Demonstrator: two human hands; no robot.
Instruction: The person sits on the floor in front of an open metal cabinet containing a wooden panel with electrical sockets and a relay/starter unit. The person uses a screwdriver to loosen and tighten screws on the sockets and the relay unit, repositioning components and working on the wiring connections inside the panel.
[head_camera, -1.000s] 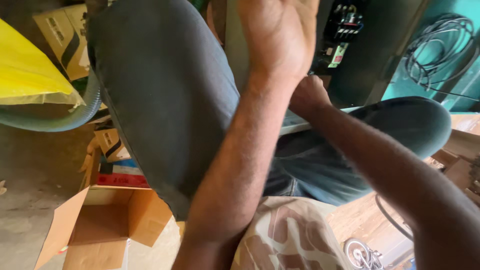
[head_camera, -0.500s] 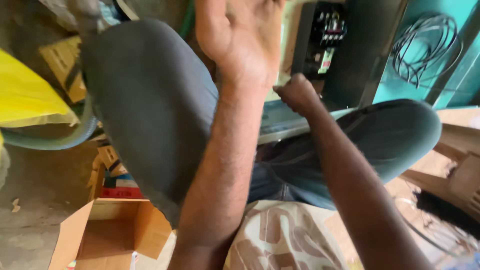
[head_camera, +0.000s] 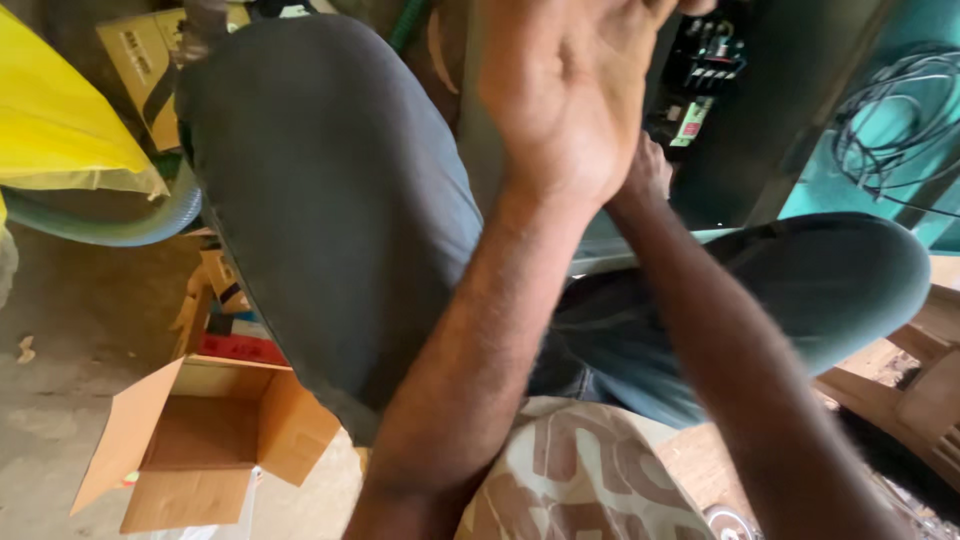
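My left hand (head_camera: 565, 95) is up high near the top of the view, palm facing me and spread wide, fingers cut off by the frame edge, holding nothing I can see. My right hand (head_camera: 645, 170) sits just behind and below it, mostly hidden by the left wrist; it reaches toward the grey upright panel (head_camera: 480, 130) and the dark electrical box (head_camera: 705, 60) far right, but I cannot tell whether it grips anything. Both forearms cross in the middle. Grey trouser knees fill the view: left knee (head_camera: 320, 180) big and near, right knee (head_camera: 850, 280) lower right. A pale flat strip (head_camera: 640, 255) runs between the legs under the right wrist. Patterned shirt (head_camera: 590, 480) at the bottom. Near left on the floor, an open cardboard box (head_camera: 200, 440). Far left, a yellow bag (head_camera: 55, 125) and a green hose (head_camera: 120, 220). Far right, coiled wire (head_camera: 890, 120) on a teal wall.
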